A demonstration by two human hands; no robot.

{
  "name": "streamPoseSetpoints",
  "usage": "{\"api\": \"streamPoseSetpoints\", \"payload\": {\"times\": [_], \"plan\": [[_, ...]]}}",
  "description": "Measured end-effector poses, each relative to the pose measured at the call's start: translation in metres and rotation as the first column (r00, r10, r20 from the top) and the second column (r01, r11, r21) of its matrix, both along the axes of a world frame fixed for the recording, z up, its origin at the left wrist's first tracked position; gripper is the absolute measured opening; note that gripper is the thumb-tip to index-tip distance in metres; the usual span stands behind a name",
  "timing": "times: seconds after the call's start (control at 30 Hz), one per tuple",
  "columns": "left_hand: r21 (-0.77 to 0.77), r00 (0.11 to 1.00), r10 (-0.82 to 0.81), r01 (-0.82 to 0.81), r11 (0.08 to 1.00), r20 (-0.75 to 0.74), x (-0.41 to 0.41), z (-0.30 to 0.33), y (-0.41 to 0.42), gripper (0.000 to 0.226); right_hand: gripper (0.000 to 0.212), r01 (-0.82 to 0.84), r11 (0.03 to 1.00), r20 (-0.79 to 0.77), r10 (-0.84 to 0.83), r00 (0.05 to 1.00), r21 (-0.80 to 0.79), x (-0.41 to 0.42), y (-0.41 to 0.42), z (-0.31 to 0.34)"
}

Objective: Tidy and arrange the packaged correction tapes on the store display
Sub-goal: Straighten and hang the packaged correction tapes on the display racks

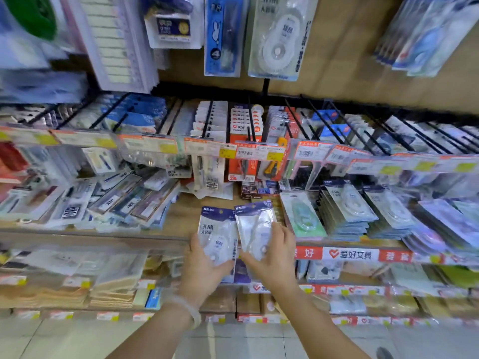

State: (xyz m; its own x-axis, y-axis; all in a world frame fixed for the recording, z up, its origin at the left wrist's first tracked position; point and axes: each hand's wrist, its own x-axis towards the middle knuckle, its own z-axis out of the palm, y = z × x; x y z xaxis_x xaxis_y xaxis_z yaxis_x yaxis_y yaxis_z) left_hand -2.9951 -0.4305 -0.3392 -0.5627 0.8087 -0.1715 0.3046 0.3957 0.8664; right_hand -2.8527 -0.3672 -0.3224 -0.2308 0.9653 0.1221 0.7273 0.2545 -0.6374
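Left hand [204, 265] gripping one correction tape pack [217, 235], right hand [274, 251] gripping a second pack [255, 229], both held side by side just above the shelf [181, 216] edge. Slick blister plastic, pinched low: likely to slip, or to knock the neighbouring stacks [344, 211] when set down.

Left hand [201, 265] gripping a clear, navy-topped correction tape packet [216, 233]; right hand [272, 257] holding a second, tilted clear packet [255, 229] just beside it, above a wooden shelf [181, 216] bearing stacked blister packs [344, 211].
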Motion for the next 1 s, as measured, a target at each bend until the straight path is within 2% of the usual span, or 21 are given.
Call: {"api": "streamPoseSetpoints", "payload": {"times": [0.2, 0.33, 0.43, 0.6, 0.87, 1.0], "plan": [[0.135, 0.993, -0.017, 0.033, 0.990, -0.119, -0.006, 0.041, -0.023, 0.101, 0.101, 0.001, 0.994, -0.122, 0.013, 0.992, 0.111, -0.003, -0.026, 0.028], [0.212, 0.988, -0.003, 0.036, 0.977, -0.153, -0.010, 0.082, -0.026, 0.104, 0.099, 0.008, 0.983, -0.210, 0.032, 0.977, 0.185, -0.011, -0.029, 0.059], [0.328, 0.986, 0.010, 0.046, 0.944, -0.167, -0.012, 0.108, -0.025, 0.102, 0.100, 0.018, 0.965, -0.268, 0.055, 0.962, 0.262, -0.017, -0.026, 0.085], [0.410, 0.974, 0.051, 0.045, 0.911, -0.219, -0.008, 0.142, -0.018, 0.111, 0.100, 0.049, 0.935, -0.350, 0.083, 0.933, 0.352, -0.020, -0.017, 0.126], [0.525, 0.953, 0.106, 0.062, 0.849, -0.285, -0.002, 0.193, 0.002, 0.112, 0.099, 0.068, 0.891, -0.383, 0.123, 0.916, 0.449, -0.012, -0.005, 0.177], [0.506, 0.944, 0.101, 0.077, 0.859, -0.315, -0.003, 0.212, 0.013, 0.113, 0.098, 0.045, 0.887, -0.352, 0.136, 0.926, 0.459, -0.007, 0.006, 0.195]]}}
